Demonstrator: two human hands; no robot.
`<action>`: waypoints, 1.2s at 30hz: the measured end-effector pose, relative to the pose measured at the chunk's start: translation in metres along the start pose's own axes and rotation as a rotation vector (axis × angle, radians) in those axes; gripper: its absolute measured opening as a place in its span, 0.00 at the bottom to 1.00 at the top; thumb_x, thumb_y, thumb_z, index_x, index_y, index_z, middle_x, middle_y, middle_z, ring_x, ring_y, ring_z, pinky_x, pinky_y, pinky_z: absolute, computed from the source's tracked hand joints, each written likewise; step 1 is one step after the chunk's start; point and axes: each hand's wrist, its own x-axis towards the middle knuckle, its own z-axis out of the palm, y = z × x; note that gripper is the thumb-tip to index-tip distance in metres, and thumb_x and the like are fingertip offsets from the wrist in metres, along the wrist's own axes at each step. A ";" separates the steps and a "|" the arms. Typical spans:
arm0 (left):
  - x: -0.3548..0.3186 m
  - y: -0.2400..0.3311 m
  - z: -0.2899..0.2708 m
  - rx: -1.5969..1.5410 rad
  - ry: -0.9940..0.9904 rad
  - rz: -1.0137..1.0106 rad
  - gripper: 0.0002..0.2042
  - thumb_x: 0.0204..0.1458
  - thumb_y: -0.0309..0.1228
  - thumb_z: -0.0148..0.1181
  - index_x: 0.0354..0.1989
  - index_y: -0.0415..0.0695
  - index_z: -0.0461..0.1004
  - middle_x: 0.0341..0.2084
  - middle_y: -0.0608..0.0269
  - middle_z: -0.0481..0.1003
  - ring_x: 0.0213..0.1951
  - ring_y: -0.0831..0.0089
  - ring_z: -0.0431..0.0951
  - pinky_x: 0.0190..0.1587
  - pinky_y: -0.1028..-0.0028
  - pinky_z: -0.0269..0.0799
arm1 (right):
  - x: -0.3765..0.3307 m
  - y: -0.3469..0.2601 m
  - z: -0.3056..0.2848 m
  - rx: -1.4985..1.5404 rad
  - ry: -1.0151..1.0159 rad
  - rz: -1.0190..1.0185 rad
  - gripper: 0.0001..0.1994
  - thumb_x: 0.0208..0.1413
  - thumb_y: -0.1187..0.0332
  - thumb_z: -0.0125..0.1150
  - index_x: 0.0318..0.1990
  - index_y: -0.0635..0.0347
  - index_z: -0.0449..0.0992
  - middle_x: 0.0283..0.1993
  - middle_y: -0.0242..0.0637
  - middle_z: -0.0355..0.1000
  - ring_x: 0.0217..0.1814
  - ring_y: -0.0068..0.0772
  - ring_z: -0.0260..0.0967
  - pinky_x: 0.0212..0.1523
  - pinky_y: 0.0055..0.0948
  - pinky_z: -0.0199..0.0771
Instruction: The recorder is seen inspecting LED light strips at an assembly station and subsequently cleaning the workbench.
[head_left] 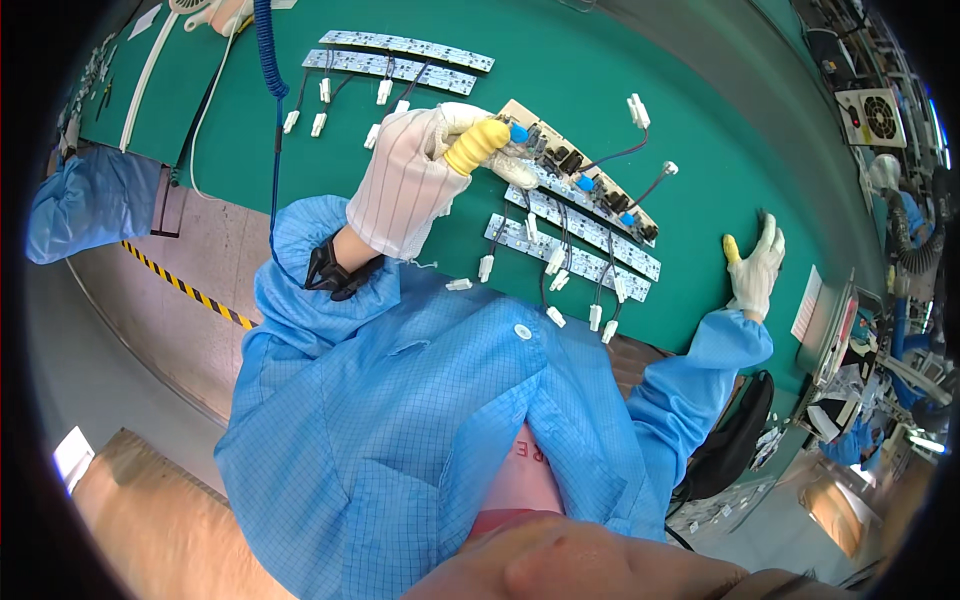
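Note:
My left hand (425, 165), in a striped white glove with a yellow finger cot, is closed on one end of a long narrow circuit board (570, 160). Blue, black and other dark parts cover the board, and two leads with white plugs (638, 110) reach out from its far side. Beneath and nearer to me lie LED strip boards (590, 263) with wires and white connectors, partly hidden by the held board. Off to the right, my right hand (758, 268), also gloved, rests on the green mat (690, 200) with its fingers apart, holding nothing.
More LED strips (395, 65) with white plugs lie at the far left. A coiled blue cord (268, 50) runs down to my left wrist strap (335, 272). At right are a fan unit (872, 117) and a paper sheet (806, 302). Another person's blue sleeve (95, 205) shows at left.

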 end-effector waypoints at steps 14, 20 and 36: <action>-0.006 0.011 0.005 0.020 0.005 0.090 0.13 0.39 0.24 0.65 0.36 0.45 0.74 0.30 0.68 0.72 0.30 0.70 0.69 0.34 0.72 0.64 | -0.010 0.020 -0.007 0.220 -0.117 0.359 0.18 0.55 0.71 0.55 0.55 0.50 0.70 0.53 0.39 0.65 0.52 0.40 0.66 0.51 0.37 0.68; -0.010 0.020 0.009 0.031 -0.108 0.078 0.14 0.41 0.22 0.63 0.39 0.46 0.75 0.36 0.68 0.75 0.34 0.70 0.73 0.41 0.72 0.65 | -0.011 -0.123 -0.125 0.806 0.065 -0.298 0.18 0.42 0.76 0.62 0.45 0.63 0.72 0.41 0.39 0.71 0.42 0.32 0.67 0.43 0.29 0.68; -0.023 0.025 0.019 0.071 -0.130 0.063 0.15 0.42 0.31 0.66 0.41 0.46 0.75 0.35 0.69 0.75 0.35 0.69 0.72 0.41 0.70 0.65 | -0.018 -0.188 -0.163 0.412 0.156 -0.462 0.33 0.26 0.66 0.74 0.49 0.54 0.73 0.43 0.33 0.70 0.44 0.40 0.65 0.45 0.39 0.62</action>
